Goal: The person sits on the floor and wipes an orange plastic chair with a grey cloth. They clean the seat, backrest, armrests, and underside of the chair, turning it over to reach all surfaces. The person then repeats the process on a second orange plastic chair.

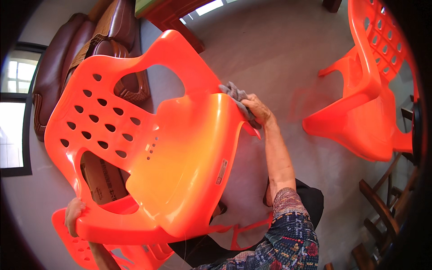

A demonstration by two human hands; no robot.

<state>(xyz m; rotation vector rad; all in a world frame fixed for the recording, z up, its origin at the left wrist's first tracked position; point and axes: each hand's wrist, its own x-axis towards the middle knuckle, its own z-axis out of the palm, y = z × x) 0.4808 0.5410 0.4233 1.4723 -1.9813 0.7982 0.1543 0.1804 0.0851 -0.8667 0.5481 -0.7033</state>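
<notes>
A glossy orange-red plastic armchair (180,166) is tilted in front of me, its backrest with drop-shaped holes toward the far left. My left hand (74,216) is closed around the end of its near armrest, at the lower left. Bunched in my right hand (257,109) is a grey cloth (240,100). The cloth presses against the chair's side, where the far armrest's leg meets the seat. A small label (222,172) sits on the seat's front edge. The palm side of both hands is hidden.
Another orange plastic chair (355,112) stands at the right, near wooden furniture legs (382,207). Part of a further orange chair (72,245) shows beneath my left hand. A cardboard box (103,177) is behind the held chair. A brown leather sofa (63,58) is at the far left.
</notes>
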